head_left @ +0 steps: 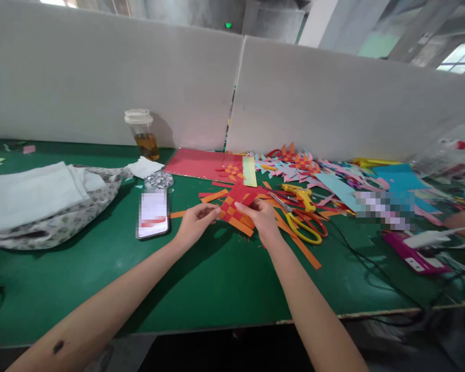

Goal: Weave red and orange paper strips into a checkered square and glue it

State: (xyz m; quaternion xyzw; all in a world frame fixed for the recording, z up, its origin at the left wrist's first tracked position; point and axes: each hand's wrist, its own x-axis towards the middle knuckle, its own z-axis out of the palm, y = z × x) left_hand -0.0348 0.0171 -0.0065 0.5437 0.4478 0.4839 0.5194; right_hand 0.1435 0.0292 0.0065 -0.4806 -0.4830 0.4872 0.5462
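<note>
Between my two hands is a red and orange woven paper piece (236,207) with a checkered pattern, held a little above the table. My left hand (197,219) pinches its left edge between thumb and fingers. On the right side, my right hand (261,214) grips it, the thumb lying on the front and the fingers partly hidden behind. Loose orange paper strips (306,252) and red ones lie around and beneath the piece. Just right of my right hand rest scissors (304,227) with yellow and red handles, beside a yellow glue gun (300,195).
A phone (154,214) lies left of my left hand. Behind it stand a lidded cup (144,135) of brown liquid and a patterned cloth (96,204). Paper scraps, a magenta power strip (416,253) and cables crowd the right. A grey partition (112,77) closes off the back.
</note>
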